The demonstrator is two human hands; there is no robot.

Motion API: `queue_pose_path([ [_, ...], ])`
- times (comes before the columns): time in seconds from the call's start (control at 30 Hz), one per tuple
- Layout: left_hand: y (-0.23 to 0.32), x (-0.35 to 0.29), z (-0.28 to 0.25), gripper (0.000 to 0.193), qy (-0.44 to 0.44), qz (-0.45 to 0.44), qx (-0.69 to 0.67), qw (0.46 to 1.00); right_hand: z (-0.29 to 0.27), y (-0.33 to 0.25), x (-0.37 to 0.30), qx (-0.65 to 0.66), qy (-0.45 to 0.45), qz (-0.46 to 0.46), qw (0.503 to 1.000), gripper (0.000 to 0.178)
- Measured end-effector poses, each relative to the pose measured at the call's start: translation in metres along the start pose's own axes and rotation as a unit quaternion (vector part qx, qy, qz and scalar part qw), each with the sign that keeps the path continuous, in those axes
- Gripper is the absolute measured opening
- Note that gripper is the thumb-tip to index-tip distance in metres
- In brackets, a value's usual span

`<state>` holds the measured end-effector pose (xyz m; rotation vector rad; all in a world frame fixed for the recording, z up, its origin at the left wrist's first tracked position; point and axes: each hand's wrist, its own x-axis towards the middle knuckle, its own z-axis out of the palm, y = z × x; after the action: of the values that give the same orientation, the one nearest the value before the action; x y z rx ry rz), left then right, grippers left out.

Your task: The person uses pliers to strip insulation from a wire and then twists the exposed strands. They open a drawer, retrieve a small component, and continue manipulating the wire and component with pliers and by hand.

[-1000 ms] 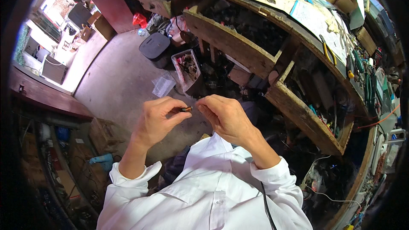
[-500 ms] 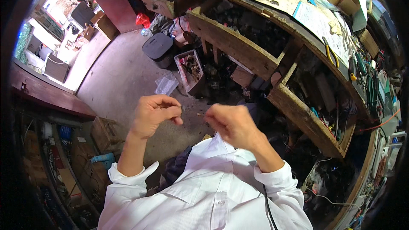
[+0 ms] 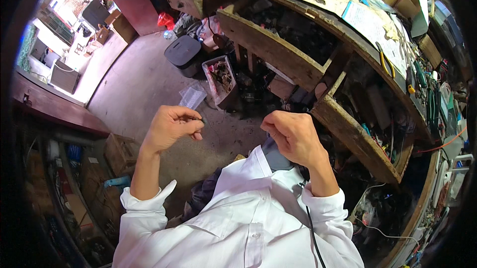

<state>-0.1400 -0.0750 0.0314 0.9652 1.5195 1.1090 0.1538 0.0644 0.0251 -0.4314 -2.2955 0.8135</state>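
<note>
My left hand (image 3: 173, 128) is raised in front of my shirt, its thumb and fingers pinched together. At its fingertips shows a small dark piece (image 3: 203, 120), too small to name. My right hand (image 3: 294, 136) hangs level with it, a short way to the right, fingers curled and thumb tucked in. Whatever it may hold is hidden by the fingers. The two hands are apart. Both are above the concrete floor and touch neither the bench nor the drawers.
A worn workbench (image 3: 298, 0) curves along the right, with pliers (image 3: 384, 62) and papers on it. Two wooden drawers (image 3: 271, 47) stick out below. On the floor stand a black bin (image 3: 183, 52), a box of scraps (image 3: 217, 99) and a clear plastic bag (image 3: 192, 95). Shelves (image 3: 74, 188) fill the left.
My hands have moved apart: the left slightly to the left, the right further to the right and slightly up. The left still pinches the small dark piece.
</note>
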Motion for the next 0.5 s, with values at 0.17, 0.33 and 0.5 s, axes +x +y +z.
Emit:
queue_pose_path([
  [0.17,-0.012,-0.003,-0.01,0.016,-0.053,0.028,-0.016,0.998,-0.006,0.019,-0.001,0.008,0.04,0.02,0.999,0.011],
  [0.33,-0.016,0.003,-0.005,0.016,0.051,-0.002,0.074,0.996,-0.012,0.024,-0.01,-0.027,0.074,0.034,0.996,0.007],
  [0.5,-0.021,-0.002,-0.003,0.016,0.096,0.088,0.014,0.991,-0.008,0.029,-0.003,-0.112,-0.058,0.068,0.99,0.011],
])
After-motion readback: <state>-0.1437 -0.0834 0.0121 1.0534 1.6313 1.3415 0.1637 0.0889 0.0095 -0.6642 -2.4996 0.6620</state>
